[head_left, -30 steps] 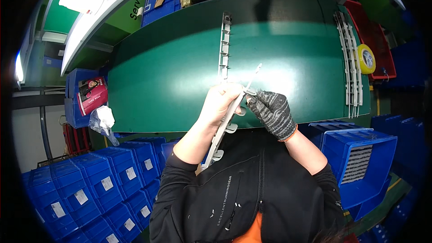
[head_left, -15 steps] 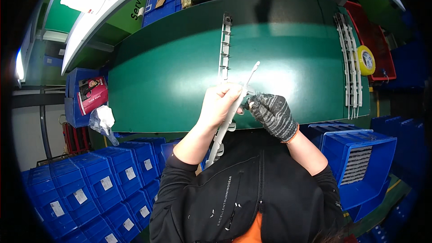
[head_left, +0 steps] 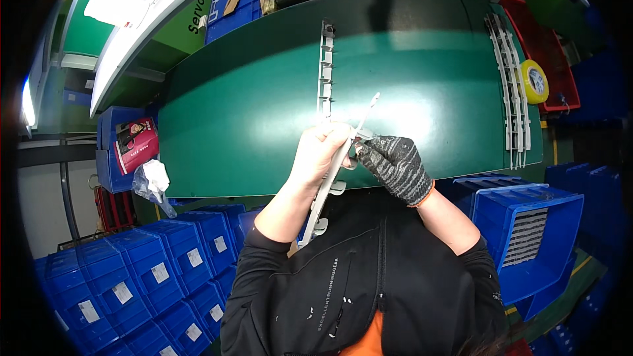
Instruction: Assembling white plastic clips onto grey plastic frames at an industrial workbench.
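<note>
A long light-grey plastic strip (head_left: 320, 203) with several side tabs slants from my chest up over the table's near edge. My bare left hand (head_left: 318, 153) is closed round its upper part, the narrow tip sticking out beyond the fingers. My right hand (head_left: 397, 167), in a dark striped knit glove, is closed in a pinch against the strip's right side, next to a tab. Whatever small piece may be between those fingertips is hidden. Beyond my left hand, a similar strip (head_left: 326, 71) lies lengthwise on the green table (head_left: 237, 105).
At the table's right end lie several grey strips (head_left: 512, 92) side by side, with a yellow tape roll (head_left: 535, 82) and a red tray (head_left: 552, 59) beyond. A blue crate (head_left: 550, 244) stands at lower right. Stacked blue crates (head_left: 142, 260) fill the lower left.
My right fingertips have shifted slightly left, closer against the strip; the dark bit seen by them before is now mostly covered. My left hand keeps its hold.
</note>
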The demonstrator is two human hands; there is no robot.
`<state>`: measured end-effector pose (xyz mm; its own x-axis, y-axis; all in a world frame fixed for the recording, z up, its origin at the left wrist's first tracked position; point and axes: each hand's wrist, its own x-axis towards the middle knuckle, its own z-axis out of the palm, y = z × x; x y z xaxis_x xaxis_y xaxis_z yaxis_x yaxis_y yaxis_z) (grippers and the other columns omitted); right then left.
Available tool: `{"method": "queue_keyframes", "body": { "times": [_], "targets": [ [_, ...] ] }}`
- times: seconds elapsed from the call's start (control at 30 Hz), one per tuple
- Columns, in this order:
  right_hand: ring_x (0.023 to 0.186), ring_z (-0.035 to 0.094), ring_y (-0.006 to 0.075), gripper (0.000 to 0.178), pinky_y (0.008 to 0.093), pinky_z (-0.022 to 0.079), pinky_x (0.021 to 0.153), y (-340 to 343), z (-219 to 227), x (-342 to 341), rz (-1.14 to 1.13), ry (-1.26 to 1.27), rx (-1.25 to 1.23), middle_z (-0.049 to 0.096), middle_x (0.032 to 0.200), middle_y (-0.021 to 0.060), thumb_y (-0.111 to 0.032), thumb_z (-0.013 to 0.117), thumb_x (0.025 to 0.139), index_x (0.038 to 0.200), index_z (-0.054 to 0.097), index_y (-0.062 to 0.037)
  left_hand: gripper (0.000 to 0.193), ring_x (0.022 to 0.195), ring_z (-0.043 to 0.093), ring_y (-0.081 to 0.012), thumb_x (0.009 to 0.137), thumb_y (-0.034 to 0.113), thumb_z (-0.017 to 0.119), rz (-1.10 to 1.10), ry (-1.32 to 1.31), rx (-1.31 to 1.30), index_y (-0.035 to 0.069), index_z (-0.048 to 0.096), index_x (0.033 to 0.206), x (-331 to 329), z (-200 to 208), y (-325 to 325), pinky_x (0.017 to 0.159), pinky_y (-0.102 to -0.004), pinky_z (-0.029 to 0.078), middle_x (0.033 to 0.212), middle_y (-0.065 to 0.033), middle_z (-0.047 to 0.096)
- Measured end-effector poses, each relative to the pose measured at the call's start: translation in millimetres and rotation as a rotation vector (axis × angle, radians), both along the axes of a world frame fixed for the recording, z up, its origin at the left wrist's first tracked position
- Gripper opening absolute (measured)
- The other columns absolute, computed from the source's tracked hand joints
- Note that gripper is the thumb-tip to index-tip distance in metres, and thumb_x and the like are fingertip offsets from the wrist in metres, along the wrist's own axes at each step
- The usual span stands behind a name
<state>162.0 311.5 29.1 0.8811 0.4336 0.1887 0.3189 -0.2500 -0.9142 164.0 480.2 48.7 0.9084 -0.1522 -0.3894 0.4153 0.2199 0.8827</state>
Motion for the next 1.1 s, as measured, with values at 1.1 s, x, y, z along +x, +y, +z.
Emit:
{"method": "queue_keyframes", "body": {
  "times": [1.1],
  "targets": [
    [0.041,0.04,0.0057,0.009,0.02,0.031,0.038,-9,1,2,-0.177,0.686,0.665,0.049,0.053,0.0005,-0.008,0.058,0.077,0.073,0.058,-0.0001,0.013,0.051,0.057,-0.0176,0.08,0.019,0.06,0.063,-0.754,1.053,0.006,0.062,0.079,-7,44,36,0.048,-0.0265,0.044,0.061,-0.0072,0.058]
  ]
}}
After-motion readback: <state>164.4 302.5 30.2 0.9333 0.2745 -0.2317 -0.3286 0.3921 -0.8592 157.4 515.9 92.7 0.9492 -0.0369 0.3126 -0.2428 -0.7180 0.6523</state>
